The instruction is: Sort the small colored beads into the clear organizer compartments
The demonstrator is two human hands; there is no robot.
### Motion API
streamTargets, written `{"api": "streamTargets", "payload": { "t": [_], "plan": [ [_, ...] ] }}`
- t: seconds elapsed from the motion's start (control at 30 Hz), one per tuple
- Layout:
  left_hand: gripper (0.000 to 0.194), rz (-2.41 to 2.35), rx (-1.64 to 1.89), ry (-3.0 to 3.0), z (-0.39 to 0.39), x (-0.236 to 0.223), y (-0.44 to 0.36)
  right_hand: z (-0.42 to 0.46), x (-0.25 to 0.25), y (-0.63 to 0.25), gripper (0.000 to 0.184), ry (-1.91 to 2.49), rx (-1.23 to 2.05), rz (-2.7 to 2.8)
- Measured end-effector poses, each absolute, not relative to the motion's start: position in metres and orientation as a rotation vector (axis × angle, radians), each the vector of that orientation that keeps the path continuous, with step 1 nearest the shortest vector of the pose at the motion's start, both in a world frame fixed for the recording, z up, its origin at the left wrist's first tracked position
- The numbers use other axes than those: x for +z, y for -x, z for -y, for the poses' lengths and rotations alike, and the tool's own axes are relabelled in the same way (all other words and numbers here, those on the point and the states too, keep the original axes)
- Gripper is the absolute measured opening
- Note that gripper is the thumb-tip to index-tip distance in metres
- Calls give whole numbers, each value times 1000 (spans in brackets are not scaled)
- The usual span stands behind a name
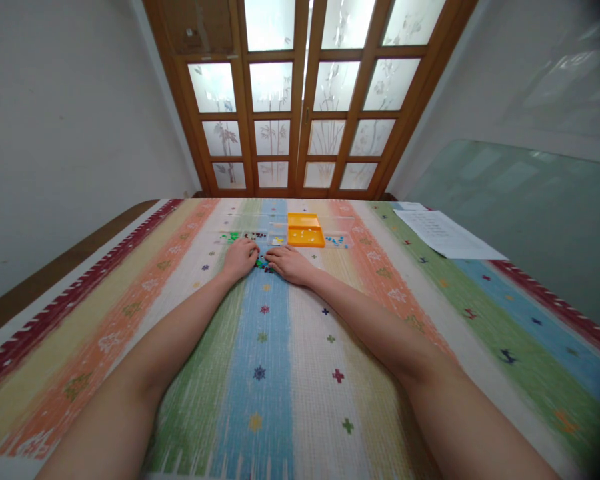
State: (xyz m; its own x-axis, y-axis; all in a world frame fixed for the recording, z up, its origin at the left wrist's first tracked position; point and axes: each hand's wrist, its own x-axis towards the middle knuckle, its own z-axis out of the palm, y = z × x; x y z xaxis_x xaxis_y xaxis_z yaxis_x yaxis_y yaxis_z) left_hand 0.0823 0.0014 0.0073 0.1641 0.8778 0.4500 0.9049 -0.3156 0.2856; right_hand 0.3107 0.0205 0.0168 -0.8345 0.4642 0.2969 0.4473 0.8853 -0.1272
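Note:
Both my arms stretch far out over a striped tablecloth (pixel 290 347). My left hand (pixel 240 258) rests knuckles up with its fingers curled over a small pile of coloured beads (pixel 263 264). My right hand (pixel 291 263) lies beside it, fingers bent and pressed down at the same pile. What either hand pinches is too small to see. Just beyond the hands lies a clear divided tray (pixel 260 236) with green, dark and yellow bits, and an orange box (pixel 305 230) holding a few white pieces.
A white printed sheet (pixel 445 233) lies at the far right of the table, next to a glass panel (pixel 520 200). Wooden doors with frosted panes (pixel 300 100) stand behind the table. The table's left edge (pixel 55 273) runs along a white wall.

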Motion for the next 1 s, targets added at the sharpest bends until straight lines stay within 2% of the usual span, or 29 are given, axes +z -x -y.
{"api": "streamTargets", "payload": {
  "t": [0.33,0.53,0.77,1.0],
  "plan": [
    [26,1831,-859,2350,-3,8,-80,-26,16,-313,37,645,86,2691],
    [25,1850,-867,2329,-4,8,-74,-44,20,-331,44,939,42,2383],
    [21,1792,-876,2487,-5,10,-71,-69,12,-355,44,1242,-27,2181],
    [17,1738,-830,2578,-2,12,-77,-70,6,-351,41,1241,-30,2162]
  ]
}}
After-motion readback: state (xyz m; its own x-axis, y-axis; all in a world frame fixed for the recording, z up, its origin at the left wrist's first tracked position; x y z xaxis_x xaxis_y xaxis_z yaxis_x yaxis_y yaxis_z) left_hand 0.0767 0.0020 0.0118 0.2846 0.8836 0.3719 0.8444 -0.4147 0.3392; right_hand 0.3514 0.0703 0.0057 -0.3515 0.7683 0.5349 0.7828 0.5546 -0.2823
